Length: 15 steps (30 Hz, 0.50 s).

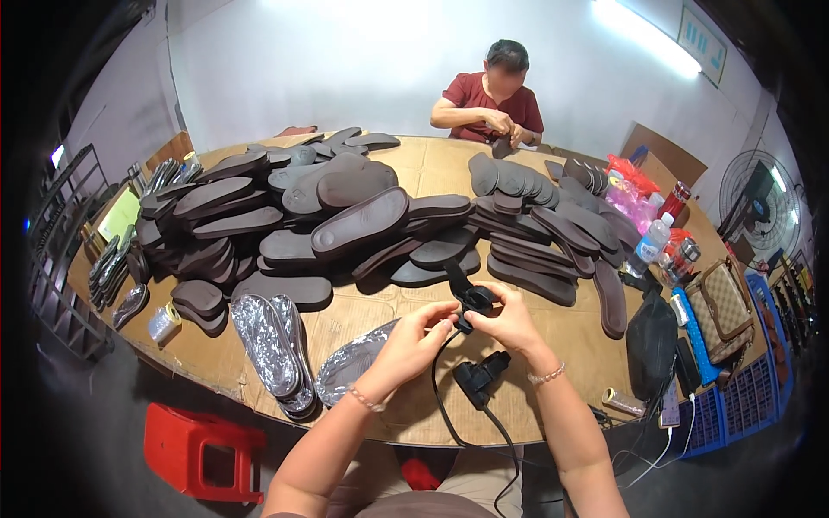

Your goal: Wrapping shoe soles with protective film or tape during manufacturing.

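Observation:
A small black strapped device (472, 298) is held above the near part of the table. My right hand (508, 321) is closed around its right side, thumb in front. Fingers of my left hand (416, 338) pinch at its lower left, where a black cable (437, 380) joins; the exact contact point is too small to make out. Below my right hand a second black device (479, 378) with a strap lies on the cardboard-covered table, its own cable running off the near edge. Left of my left hand sit plastic-wrapped soles (269, 350) and another wrapped sole (352, 363).
A big heap of dark brown shoe soles (294, 246) spreads across the middle. Across the table a person (496, 99) handles a sole. On the right are a water bottle (649, 242), a black bag (652, 337) and a checked bag (721, 311). A red stool (203, 453) stands lower left.

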Each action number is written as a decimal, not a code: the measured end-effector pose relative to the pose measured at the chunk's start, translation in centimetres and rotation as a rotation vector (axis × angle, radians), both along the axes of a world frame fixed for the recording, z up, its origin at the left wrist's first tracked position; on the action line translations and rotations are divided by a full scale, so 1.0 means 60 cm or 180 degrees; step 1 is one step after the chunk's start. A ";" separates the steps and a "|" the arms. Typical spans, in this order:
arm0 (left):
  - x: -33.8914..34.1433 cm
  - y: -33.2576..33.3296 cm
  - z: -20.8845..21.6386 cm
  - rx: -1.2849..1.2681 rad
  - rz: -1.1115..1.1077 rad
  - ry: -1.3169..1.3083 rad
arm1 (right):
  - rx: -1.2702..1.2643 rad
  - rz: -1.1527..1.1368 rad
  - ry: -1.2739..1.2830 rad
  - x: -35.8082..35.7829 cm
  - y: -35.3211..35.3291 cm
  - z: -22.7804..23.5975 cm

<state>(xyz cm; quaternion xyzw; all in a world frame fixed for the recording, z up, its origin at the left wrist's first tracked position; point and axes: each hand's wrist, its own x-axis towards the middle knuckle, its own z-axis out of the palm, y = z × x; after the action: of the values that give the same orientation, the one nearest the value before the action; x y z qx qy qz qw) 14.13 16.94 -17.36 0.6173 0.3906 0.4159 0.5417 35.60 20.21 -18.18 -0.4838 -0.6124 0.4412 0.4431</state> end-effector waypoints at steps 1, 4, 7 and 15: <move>0.014 0.011 0.002 0.0015 0.0006 0.0010 | 0.0015 0.0006 0.0010 0.002 0.000 -0.002; 0.034 0.050 -0.012 0.0322 0.0243 0.0154 | 0.0544 -0.0104 -0.0126 -0.002 -0.011 0.016; 0.047 0.067 -0.020 0.0396 0.0483 -0.0173 | 0.0797 -0.0089 -0.0311 0.011 -0.017 0.015; 0.031 0.046 -0.021 -0.0017 -0.0312 -0.0807 | -0.0169 0.0385 0.0900 0.013 -0.019 -0.011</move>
<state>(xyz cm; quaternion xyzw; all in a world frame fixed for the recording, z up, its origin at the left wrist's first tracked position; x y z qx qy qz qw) 15.97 19.70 -18.65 0.5767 0.2895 0.4626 0.6080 36.37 19.05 -18.82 -0.3906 -0.5600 0.5468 0.4845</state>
